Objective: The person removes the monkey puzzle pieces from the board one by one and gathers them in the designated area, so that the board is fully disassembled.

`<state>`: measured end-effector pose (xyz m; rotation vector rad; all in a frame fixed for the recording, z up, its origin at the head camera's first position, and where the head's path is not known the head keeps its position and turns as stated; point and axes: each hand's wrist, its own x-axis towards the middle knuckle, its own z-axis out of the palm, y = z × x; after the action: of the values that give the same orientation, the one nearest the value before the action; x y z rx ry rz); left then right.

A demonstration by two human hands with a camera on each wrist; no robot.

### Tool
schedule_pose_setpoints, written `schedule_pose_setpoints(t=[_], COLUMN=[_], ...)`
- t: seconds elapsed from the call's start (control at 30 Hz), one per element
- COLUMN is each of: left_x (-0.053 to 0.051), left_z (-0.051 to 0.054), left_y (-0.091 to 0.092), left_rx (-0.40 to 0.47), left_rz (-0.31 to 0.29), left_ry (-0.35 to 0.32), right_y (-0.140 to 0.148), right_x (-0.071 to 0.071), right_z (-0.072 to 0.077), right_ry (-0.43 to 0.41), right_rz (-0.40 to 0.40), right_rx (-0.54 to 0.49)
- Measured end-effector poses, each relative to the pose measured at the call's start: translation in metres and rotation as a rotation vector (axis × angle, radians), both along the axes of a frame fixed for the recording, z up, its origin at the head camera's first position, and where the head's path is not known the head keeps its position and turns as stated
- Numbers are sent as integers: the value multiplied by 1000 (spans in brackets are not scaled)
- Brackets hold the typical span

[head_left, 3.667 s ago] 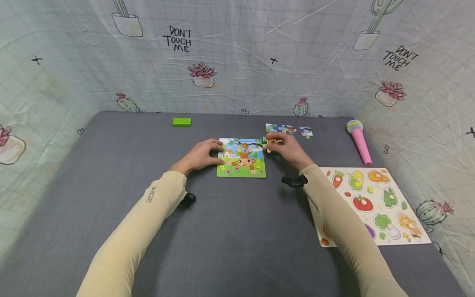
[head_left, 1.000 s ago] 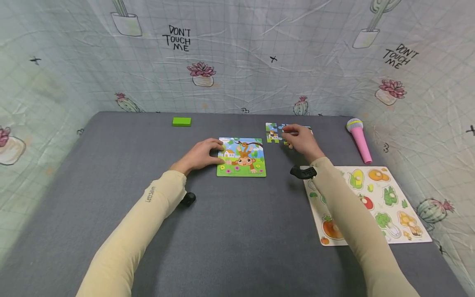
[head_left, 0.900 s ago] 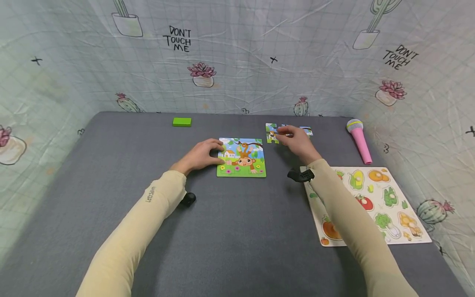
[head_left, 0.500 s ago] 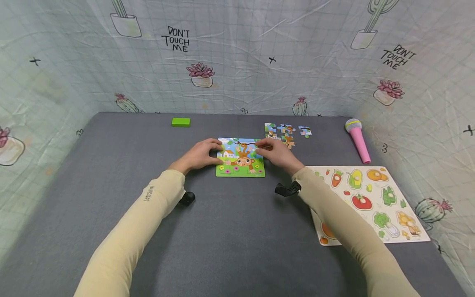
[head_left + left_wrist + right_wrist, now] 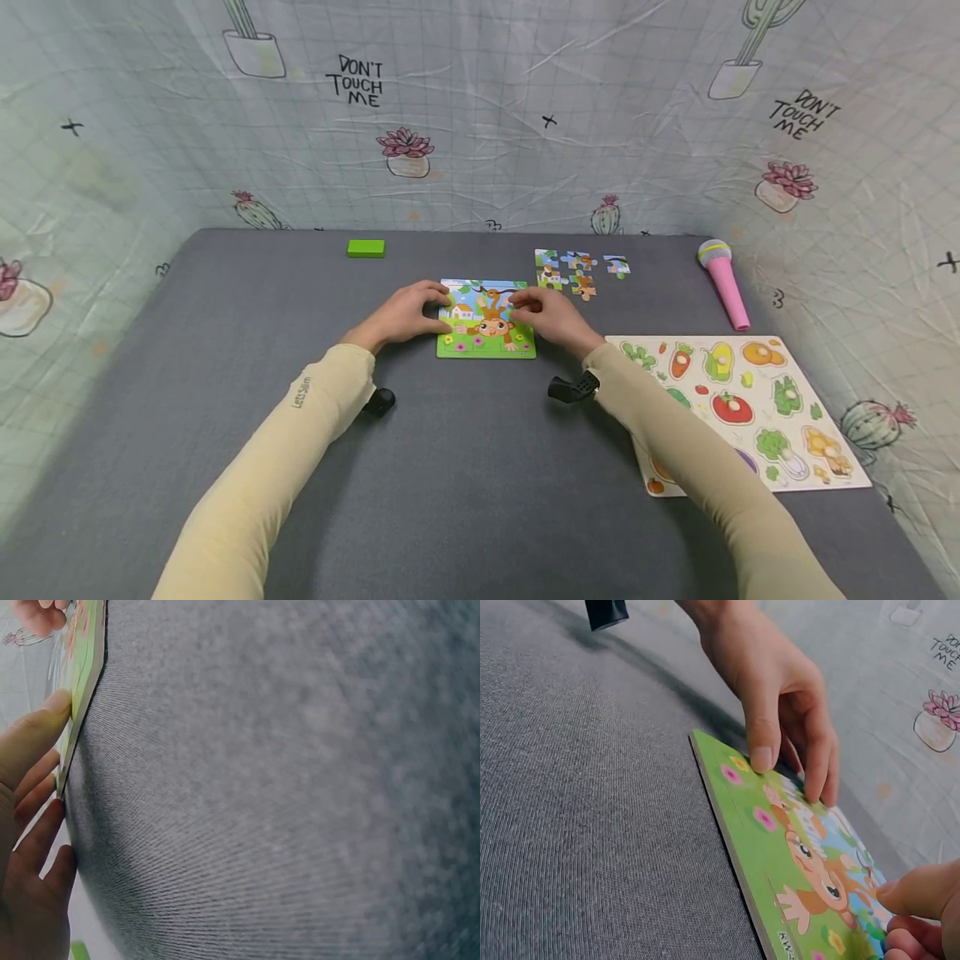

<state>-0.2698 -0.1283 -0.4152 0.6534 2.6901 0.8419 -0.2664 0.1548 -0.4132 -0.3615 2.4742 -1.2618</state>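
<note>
A jigsaw puzzle board (image 5: pixel 487 343) with an upside-down monkey, a small house and flowers lies flat on the grey table. My left hand (image 5: pixel 405 313) holds its left edge; in the left wrist view the thumb (image 5: pixel 45 724) rests on the rim and fingertips touch the side. The right hand (image 5: pixel 553 318) is over the board's right part, thumb and fingers bent at the picture. In the right wrist view its thumb (image 5: pixel 919 891) touches the surface; whether it pinches a piece is hidden. Beyond the board lie several loose puzzle pieces (image 5: pixel 581 260).
At the right lies a white board with vegetable pictures (image 5: pixel 731 410), partly under the right forearm. A pink toy microphone (image 5: pixel 726 287) rests behind it. A green block (image 5: pixel 366 248) is at the back left. Printed cloth hangs around the table.
The right hand has moved from the loose pieces left to the board. Loose pieces with the house and monkey now lie below the top row, uncovered. The left hand has stayed put.
</note>
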Motion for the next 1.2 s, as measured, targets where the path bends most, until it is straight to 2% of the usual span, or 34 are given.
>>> schedule_pose_setpoints(t=[0.2,0.53,0.67,0.93,1.2], left_x=[-1,0,-1,-2,-2], left_z=[-1,-1,-2,-1,0], left_y=[0,0,-1,0,0], left_rx=[2,10,11,4,0], left_rz=[6,4,2,-4,-6], left_ry=[-3,0,4,8,6], right_y=[1,1,0,-2,-4], right_x=[2,2,1,-5,-7], right_z=[0,0,1,2,2], right_ry=[18,50,66,163,186], right_rz=[8,28,61,182,199], right_rx=[-12,33,57,167,176])
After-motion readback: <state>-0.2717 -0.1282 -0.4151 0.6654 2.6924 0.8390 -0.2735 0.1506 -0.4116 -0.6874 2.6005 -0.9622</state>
